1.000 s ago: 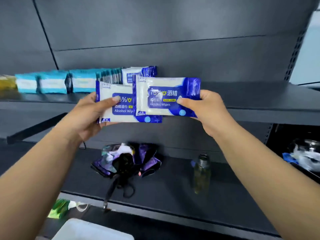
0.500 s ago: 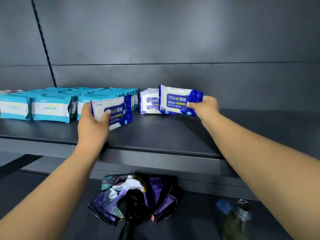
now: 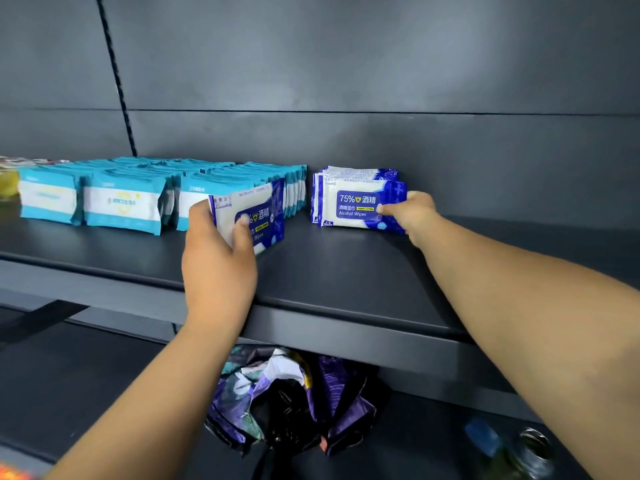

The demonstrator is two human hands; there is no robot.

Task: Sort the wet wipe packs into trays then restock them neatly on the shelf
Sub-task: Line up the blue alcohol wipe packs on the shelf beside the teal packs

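Right hand (image 3: 412, 209) pushed pack (image 3: 360, 207) against blue row; shelf (image 3: 346, 271) rightward bare.

My right hand (image 3: 412, 211) has carried its alcohol wipes pack (image 3: 360, 206) from mid-air up against the blue stack (image 3: 360, 173) on the shelf (image 3: 346, 271), while my left hand (image 3: 218, 251) brought its own pack (image 3: 256, 216) over the shelf.

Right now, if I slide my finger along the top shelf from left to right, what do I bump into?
Yellow pack at the edge → rows of teal wipe packs → blue alcohol wipe pack held in the left hand → standing stack of blue alcohol wipe packs → right hand gripping the stack's front pack.
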